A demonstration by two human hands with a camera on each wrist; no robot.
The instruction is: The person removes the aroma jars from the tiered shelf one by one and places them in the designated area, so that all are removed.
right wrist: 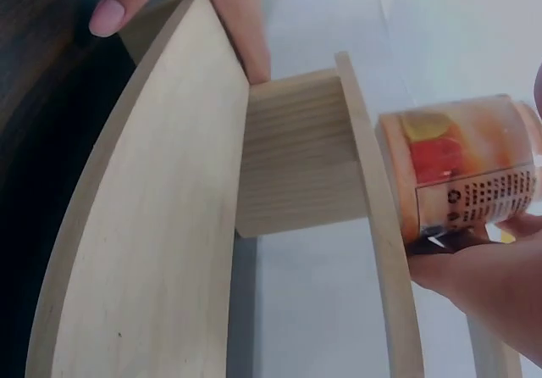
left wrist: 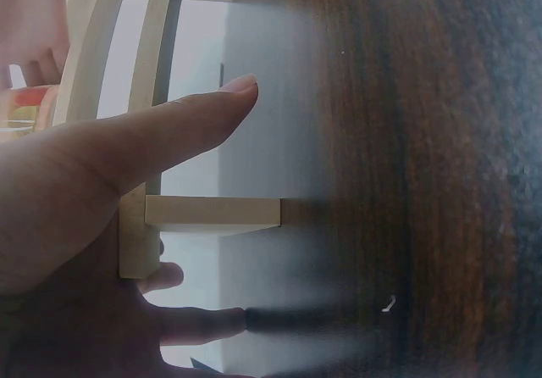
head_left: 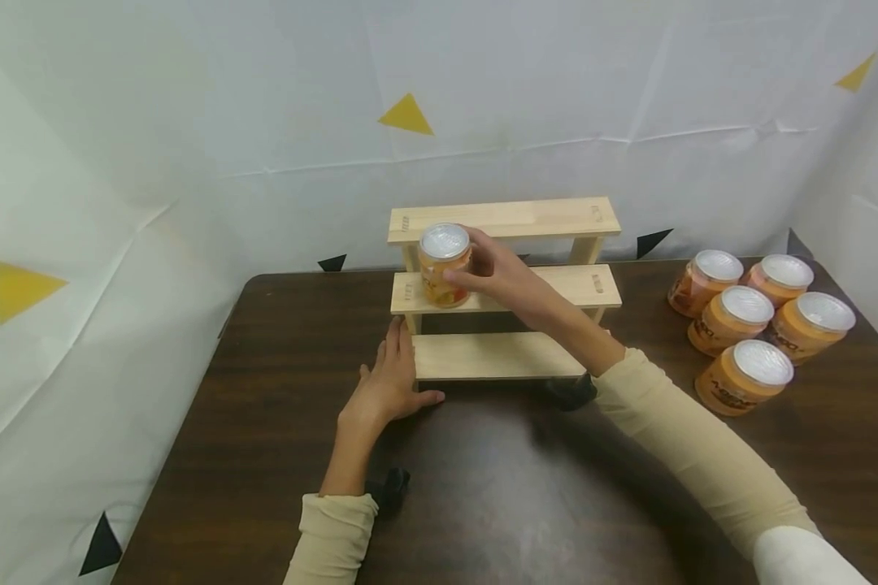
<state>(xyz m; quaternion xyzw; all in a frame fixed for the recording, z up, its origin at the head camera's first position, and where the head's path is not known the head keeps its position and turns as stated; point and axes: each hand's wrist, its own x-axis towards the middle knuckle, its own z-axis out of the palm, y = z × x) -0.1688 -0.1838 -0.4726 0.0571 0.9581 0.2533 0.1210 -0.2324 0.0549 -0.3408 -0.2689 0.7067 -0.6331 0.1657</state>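
My right hand grips an orange can with a silver lid, fingers and thumb around its side. The can is upright at the left end of the middle tier of a three-step wooden rack. In the right wrist view the can's printed label faces the camera, its base right at the shelf board. My left hand rests against the rack's lower left end, fingers straight and thumb spread along the front. In the left wrist view the left thumb extends across the rack's boards.
Several more orange cans with silver lids stand grouped on the right of the dark wooden table. A white sheet with yellow and black triangles hangs behind the rack and along both sides.
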